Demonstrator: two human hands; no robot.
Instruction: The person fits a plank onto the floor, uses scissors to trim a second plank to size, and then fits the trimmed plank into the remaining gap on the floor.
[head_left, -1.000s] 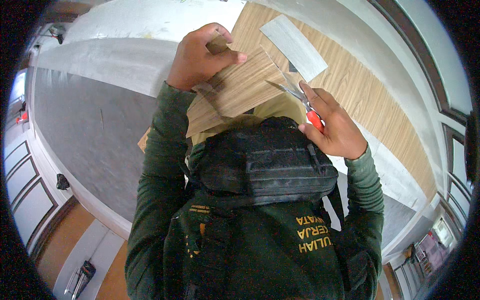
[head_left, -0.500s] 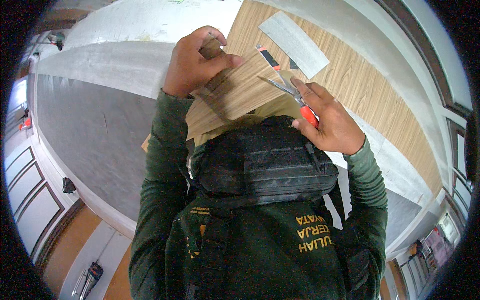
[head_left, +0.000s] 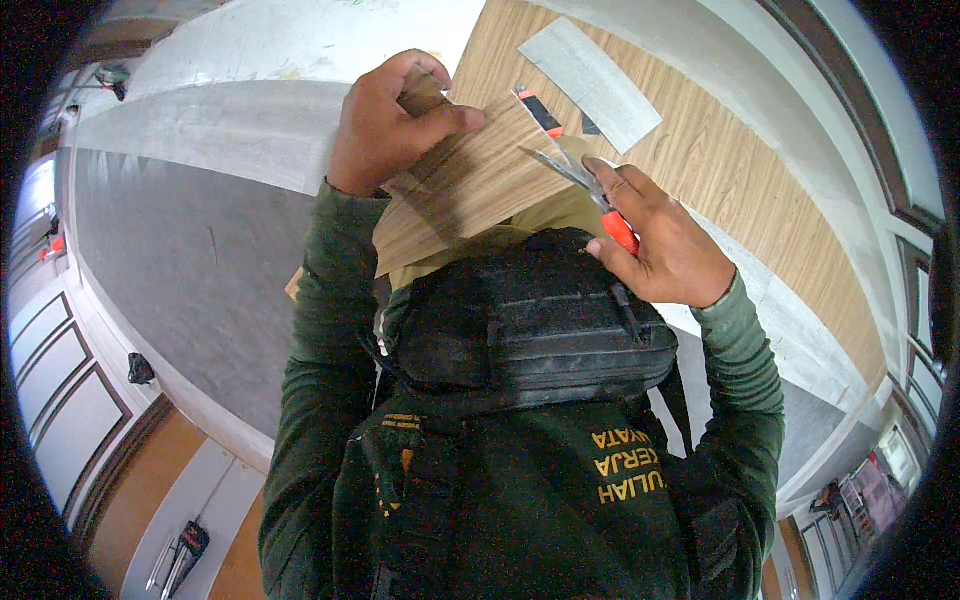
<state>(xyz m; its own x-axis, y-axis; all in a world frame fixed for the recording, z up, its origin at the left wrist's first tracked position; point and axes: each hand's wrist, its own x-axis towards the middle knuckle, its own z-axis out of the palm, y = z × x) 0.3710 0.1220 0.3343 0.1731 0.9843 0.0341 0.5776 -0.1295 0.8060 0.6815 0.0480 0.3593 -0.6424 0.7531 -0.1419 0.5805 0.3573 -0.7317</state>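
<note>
My left hand (head_left: 385, 125) is closed on a wood-grain sheet (head_left: 480, 170), pinching its upper left part between thumb and fingers. The sheet lies at a slant over my lap. A pair of scissors (head_left: 600, 190) with red handles is gripped in my right hand (head_left: 665, 235). Its blades reach to the sheet's right edge, and one blade tip shows over the sheet's face. Just beyond that edge lies a black and orange tool (head_left: 540, 112), partly covered by the sheet; its kind is not clear.
Farther off, a pale grey strip (head_left: 590, 85) rests on a large wood-grain panel (head_left: 720, 180). To the left spreads a dark grey surface (head_left: 190, 250) with a whitish band behind it. A black pouch (head_left: 540, 310) hangs at my front. A small black object (head_left: 140, 369) sits at the far left.
My right hand and the scissors have shifted very slightly to the right. My left hand keeps its hold on the sheet almost unmoved.
</note>
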